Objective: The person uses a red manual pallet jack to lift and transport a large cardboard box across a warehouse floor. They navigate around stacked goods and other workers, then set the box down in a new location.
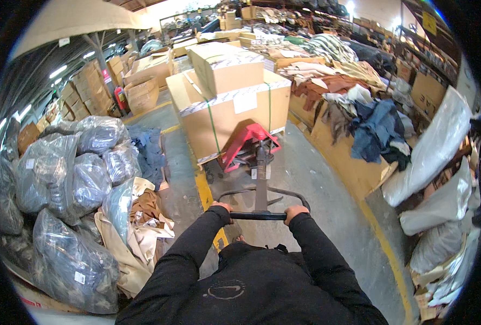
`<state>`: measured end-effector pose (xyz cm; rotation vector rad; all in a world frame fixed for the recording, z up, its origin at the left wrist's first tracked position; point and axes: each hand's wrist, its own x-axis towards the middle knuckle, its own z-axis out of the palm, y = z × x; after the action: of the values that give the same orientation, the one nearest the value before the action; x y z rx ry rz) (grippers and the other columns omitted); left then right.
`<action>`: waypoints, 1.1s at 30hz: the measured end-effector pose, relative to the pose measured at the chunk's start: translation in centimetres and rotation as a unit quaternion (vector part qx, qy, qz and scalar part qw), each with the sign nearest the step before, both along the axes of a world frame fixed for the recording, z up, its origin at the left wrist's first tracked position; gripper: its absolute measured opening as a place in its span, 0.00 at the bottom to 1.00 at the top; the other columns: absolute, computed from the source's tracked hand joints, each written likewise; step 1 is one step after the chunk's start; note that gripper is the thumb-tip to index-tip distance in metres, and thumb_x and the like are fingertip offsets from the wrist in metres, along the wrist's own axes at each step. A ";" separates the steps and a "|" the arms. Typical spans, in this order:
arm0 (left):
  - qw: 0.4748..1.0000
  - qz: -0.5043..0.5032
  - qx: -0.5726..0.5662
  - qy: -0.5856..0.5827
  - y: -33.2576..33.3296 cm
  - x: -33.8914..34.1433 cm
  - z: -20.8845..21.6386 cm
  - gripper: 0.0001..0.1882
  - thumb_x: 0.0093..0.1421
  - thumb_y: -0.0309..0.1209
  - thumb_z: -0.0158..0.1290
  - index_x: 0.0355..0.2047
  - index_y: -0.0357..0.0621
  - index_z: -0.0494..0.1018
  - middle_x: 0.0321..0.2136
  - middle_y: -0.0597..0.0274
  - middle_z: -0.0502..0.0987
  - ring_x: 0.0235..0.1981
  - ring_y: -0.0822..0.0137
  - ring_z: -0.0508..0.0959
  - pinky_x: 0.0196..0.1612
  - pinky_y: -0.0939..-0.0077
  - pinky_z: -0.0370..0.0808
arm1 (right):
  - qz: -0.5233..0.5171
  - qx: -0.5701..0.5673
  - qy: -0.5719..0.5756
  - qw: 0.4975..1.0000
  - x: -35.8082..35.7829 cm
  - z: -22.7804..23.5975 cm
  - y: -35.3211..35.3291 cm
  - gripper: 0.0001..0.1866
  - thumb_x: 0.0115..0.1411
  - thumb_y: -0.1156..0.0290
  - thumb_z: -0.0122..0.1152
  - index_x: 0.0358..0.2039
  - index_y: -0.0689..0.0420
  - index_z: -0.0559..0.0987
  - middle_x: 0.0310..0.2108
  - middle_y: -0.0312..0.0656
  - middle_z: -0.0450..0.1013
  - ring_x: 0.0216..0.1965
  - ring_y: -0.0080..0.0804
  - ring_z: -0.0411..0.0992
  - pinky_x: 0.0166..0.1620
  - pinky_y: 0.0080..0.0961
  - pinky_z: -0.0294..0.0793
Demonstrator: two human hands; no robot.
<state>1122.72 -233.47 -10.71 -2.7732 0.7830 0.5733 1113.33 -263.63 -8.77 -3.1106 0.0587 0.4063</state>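
Both my hands grip the black handle [258, 215] of a pallet jack. My left hand [223, 208] is closed round the handle's left end, my right hand [294, 213] round its right end. Ahead of them, the jack's grey shaft [261, 179] runs to its red frame [251, 142]. The frame stands against a large cardboard box [202, 130] bound with green straps, and the forks are hidden. A smaller cardboard box [229, 65] rests on top of the large one.
Clear plastic bags of dark goods [75, 260] are heaped on the left, beside folded beige material [127, 238]. Piled leather or fabric [378, 130] and wrapped rolls [430, 151] line the right. Yellow lines [381, 244] edge the grey floor. A red fire extinguisher [121, 100] stands far left.
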 end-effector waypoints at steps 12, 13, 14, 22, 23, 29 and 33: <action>0.986 0.148 -0.026 -0.074 -15.0 -17.4 -0.6 0.24 0.43 0.55 0.61 0.39 0.61 0.80 0.33 0.60 0.82 0.39 0.58 0.81 0.46 0.64 0.77 | 0.089 0.035 -0.089 0.991 -11.3 -2.2 -16.3 0.12 0.47 0.67 0.58 0.32 0.47 0.85 0.31 0.43 0.80 0.37 0.43 0.79 0.39 0.38 0.77; 0.983 0.154 -0.037 -0.090 -16.0 -18.8 -0.5 0.24 0.43 0.56 0.61 0.38 0.62 0.81 0.31 0.60 0.82 0.37 0.58 0.82 0.44 0.64 0.78 | 0.092 0.018 -0.088 0.992 -11.9 -1.8 -17.5 0.12 0.47 0.67 0.58 0.33 0.47 0.85 0.32 0.43 0.80 0.37 0.43 0.79 0.40 0.38 0.77; 0.985 0.153 -0.028 -0.079 -16.8 -20.0 -0.1 0.24 0.43 0.55 0.61 0.40 0.63 0.80 0.31 0.59 0.82 0.37 0.57 0.82 0.46 0.63 0.77 | 0.092 0.024 -0.081 0.992 -12.8 -1.6 -18.2 0.13 0.47 0.67 0.58 0.34 0.47 0.85 0.33 0.42 0.80 0.37 0.43 0.79 0.40 0.38 0.77; 0.987 0.160 -0.032 -0.014 -20.3 -29.0 0.4 0.22 0.47 0.50 0.60 0.42 0.60 0.79 0.36 0.61 0.82 0.42 0.58 0.80 0.52 0.61 0.68 | 0.127 -0.005 -0.039 0.991 -20.0 -1.1 -21.7 0.13 0.45 0.62 0.62 0.34 0.46 0.85 0.30 0.43 0.80 0.35 0.42 0.79 0.39 0.37 0.77; 0.987 0.159 -0.034 -0.017 -20.3 -30.0 0.1 0.22 0.47 0.49 0.59 0.42 0.60 0.79 0.36 0.61 0.82 0.42 0.58 0.80 0.52 0.61 0.67 | 0.132 -0.012 -0.032 0.991 -20.9 -1.2 -21.8 0.13 0.45 0.62 0.62 0.33 0.46 0.84 0.29 0.43 0.79 0.34 0.43 0.79 0.38 0.38 0.77; 0.994 0.111 -0.007 0.015 -17.1 -36.1 -0.1 0.21 0.49 0.54 0.59 0.39 0.60 0.78 0.32 0.63 0.81 0.39 0.59 0.81 0.47 0.61 0.70 | 0.142 0.012 -0.012 0.990 -28.4 -1.5 -18.9 0.12 0.46 0.60 0.61 0.31 0.48 0.85 0.28 0.49 0.79 0.33 0.47 0.79 0.39 0.39 0.78; 0.994 0.091 -0.047 0.033 -14.2 -40.2 3.9 0.26 0.47 0.61 0.57 0.38 0.57 0.80 0.32 0.59 0.82 0.38 0.57 0.81 0.50 0.60 0.66 | 0.168 -0.020 0.083 0.982 -32.2 2.3 -16.4 0.24 0.50 0.45 0.65 0.38 0.50 0.80 0.30 0.48 0.79 0.35 0.48 0.78 0.41 0.41 0.76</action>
<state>1082.54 -247.67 -6.76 -2.9470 0.5871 0.6805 1081.13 -280.07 -6.46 -3.1169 -0.4688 0.6764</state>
